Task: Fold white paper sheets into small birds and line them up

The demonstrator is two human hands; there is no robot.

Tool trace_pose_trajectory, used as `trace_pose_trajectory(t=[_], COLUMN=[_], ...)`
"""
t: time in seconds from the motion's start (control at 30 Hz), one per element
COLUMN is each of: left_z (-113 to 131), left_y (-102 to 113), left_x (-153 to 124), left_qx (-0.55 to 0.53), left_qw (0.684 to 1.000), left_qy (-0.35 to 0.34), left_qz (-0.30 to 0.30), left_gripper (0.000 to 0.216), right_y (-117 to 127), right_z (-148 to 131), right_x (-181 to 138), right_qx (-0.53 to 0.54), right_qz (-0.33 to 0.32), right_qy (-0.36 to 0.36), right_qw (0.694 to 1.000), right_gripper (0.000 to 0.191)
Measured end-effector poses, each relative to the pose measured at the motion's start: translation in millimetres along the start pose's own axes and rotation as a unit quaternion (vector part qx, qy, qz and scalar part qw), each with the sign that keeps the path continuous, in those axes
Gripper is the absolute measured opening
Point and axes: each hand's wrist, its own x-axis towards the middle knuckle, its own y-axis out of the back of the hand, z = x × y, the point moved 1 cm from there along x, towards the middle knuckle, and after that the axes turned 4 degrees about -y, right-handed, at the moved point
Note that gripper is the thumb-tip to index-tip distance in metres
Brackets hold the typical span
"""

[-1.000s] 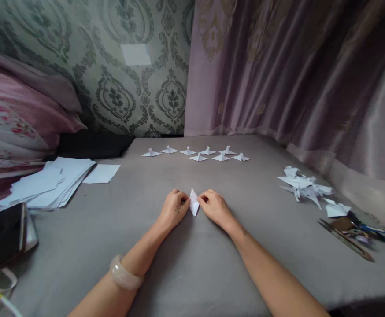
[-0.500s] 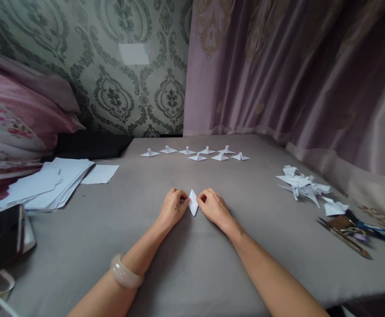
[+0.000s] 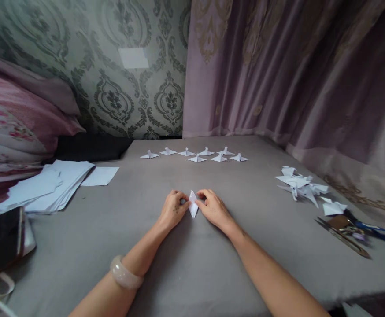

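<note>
A small folded white paper piece [image 3: 192,206] lies on the grey surface [image 3: 192,264] at the centre. My left hand [image 3: 173,208] pinches its left side, fingers curled. Pressed against its right side is my right hand [image 3: 213,208], fingers also curled onto the paper. A pale bangle [image 3: 124,274] circles my left wrist. Several finished folded paper figures [image 3: 195,154] stand in two rows farther back.
A stack of white paper sheets [image 3: 43,185] lies at the left, with one loose sheet [image 3: 100,175] beside it. A heap of folded paper scraps [image 3: 301,185] sits at the right, near scissors [image 3: 354,231]. A dark object [image 3: 1,240] lies at the near left.
My right hand's fingers have closed in further over the paper piece. The camera view has shifted slightly. Both hands stay at the same spot.
</note>
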Motion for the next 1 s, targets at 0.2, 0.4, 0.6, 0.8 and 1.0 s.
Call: trace_pose_trajectory(t=[0.2, 0.4, 0.6, 0.8, 1.0], left_z=[5.0, 8.6, 26.2, 23.6, 17.0], left_y=[2.4, -0.3, 7.3, 9.0, 5.4], left_x=[-2.5, -1.1, -5.5, -6.4, -2.9], left_qx=[-0.077, -0.293, -0.392, -0.408, -0.473], left_qw=[0.997, 0.956, 0.919, 0.909, 0.873], left_qy=[-0.001, -0.015, 0.03, 0.077, 0.092], left_qz=[-0.011, 0.026, -0.016, 0.026, 0.067], left_gripper=[0.021, 0.026, 0.033, 0.024, 0.023], right_y=[-2.0, 5.1, 13.3, 19.0, 23.7], right_z=[4.6, -7.5, -12.8, -18.2, -26.9], right_x=[4.0, 3.6, 1.7, -1.2, -7.3], right_qx=[0.238, 0.37, 0.404, 0.337, 0.229], right_qz=[-0.028, -0.056, -0.039, 0.032, 0.133], right_qy=[-0.077, -0.089, -0.036, -0.004, 0.122], right_qw=[0.968, 0.923, 0.913, 0.941, 0.957], right_gripper=[0.037, 0.031, 0.024, 0.026, 0.017])
